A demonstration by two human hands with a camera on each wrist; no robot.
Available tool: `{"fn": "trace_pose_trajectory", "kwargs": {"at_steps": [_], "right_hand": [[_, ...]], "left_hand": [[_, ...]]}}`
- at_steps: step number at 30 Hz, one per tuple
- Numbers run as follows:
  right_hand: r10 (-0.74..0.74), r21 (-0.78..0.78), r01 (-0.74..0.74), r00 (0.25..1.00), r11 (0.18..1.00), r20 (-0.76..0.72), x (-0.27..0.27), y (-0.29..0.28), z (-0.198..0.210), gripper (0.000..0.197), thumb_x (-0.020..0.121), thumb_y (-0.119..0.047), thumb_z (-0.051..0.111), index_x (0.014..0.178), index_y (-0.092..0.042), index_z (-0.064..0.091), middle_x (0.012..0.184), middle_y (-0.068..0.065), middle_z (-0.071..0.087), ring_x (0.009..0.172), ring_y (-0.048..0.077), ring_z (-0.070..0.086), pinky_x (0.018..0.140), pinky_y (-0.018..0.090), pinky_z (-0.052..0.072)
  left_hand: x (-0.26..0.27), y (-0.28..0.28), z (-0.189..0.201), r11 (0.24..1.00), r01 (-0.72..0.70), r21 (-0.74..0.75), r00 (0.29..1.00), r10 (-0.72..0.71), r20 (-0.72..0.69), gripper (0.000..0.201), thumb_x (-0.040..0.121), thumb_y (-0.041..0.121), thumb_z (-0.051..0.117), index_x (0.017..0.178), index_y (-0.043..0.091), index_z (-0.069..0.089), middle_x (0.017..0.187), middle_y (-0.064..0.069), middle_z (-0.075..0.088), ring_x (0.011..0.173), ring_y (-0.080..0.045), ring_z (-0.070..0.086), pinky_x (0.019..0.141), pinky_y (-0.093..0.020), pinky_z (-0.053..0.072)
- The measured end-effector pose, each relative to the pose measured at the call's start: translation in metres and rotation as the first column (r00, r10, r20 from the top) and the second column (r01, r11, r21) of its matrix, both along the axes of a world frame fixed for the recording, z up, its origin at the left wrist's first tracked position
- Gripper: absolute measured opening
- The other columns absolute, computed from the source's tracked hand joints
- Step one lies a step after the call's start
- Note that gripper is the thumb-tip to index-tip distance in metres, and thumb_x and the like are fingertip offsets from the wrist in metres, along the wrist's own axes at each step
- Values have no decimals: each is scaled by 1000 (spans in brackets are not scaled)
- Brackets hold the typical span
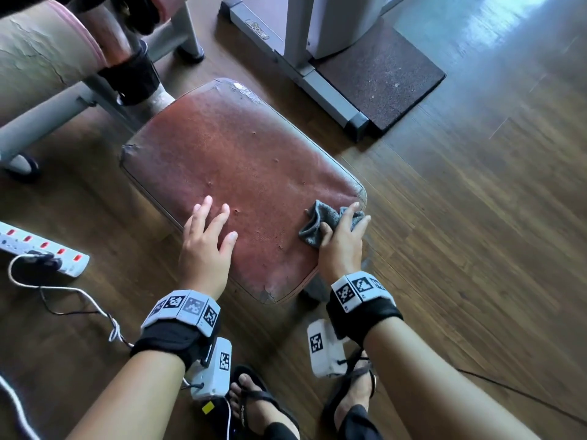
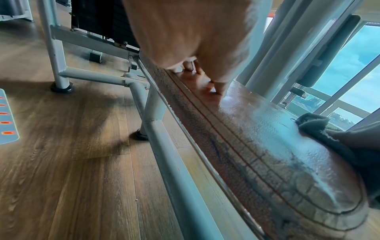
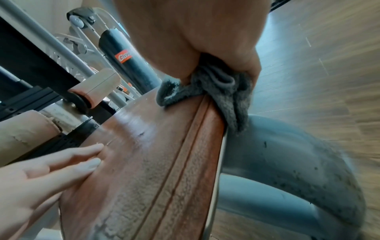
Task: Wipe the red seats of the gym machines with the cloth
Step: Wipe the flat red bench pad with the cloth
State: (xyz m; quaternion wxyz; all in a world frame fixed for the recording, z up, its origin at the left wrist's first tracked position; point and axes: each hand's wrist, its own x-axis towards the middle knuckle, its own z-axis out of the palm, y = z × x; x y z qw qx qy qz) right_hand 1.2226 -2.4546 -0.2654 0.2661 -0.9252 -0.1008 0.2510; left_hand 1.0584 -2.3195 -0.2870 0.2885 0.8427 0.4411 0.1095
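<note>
A worn red seat (image 1: 241, 160) of a gym machine fills the middle of the head view, its edges cracked and peeling. My left hand (image 1: 206, 239) lies flat on the seat's near left part with straight, spread fingers; it also shows in the right wrist view (image 3: 51, 168). My right hand (image 1: 343, 239) grips a bunched grey cloth (image 1: 320, 223) at the seat's near right corner. In the right wrist view the cloth (image 3: 216, 91) hangs over the seat's side edge (image 3: 197, 138). The left wrist view shows the seat (image 2: 267, 138) from the side, with the cloth (image 2: 320, 128) at its right.
Grey metal machine frames (image 1: 63, 109) stand at the left and behind (image 1: 317, 81), one on a dark rubber mat (image 1: 381, 74). A white power strip (image 1: 41, 249) with red switches and cables lies on the wood floor at the left. My sandalled feet (image 1: 254, 404) stand below the seat.
</note>
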Motion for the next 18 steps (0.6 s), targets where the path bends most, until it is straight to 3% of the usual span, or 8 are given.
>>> {"fn": "trace_pose_trajectory", "kwargs": {"at_steps": [9, 12, 18], "right_hand": [[89, -8, -89, 995, 996, 39, -14, -6, -5, 67, 102, -24, 39, 154, -14, -1, 156, 27, -13, 140, 44, 20, 111, 42, 26], [46, 29, -47, 998, 998, 45, -14, -6, -4, 67, 102, -23, 41, 154, -14, 0, 157, 26, -12, 141, 43, 21, 112, 40, 26], [34, 21, -35, 998, 999, 47, -82, -5, 0, 68, 101, -27, 39, 154, -14, -3, 157, 24, -16, 146, 36, 8, 115, 39, 21]], "left_hand": [[0, 2, 1, 1000, 22, -19, 999, -23, -24, 45, 95, 20, 61, 139, 21, 53, 158, -1, 29, 146, -24, 23, 116, -39, 24], [0, 2, 1, 1000, 18, -10, 1000, -18, -22, 45, 94, 20, 62, 138, 20, 54, 157, -2, 31, 145, -25, 24, 117, -40, 26], [0, 4, 3, 1000, 23, -21, 999, -24, -39, 46, 93, 21, 64, 138, 21, 55, 157, -2, 31, 144, -26, 26, 116, -40, 27]]}}
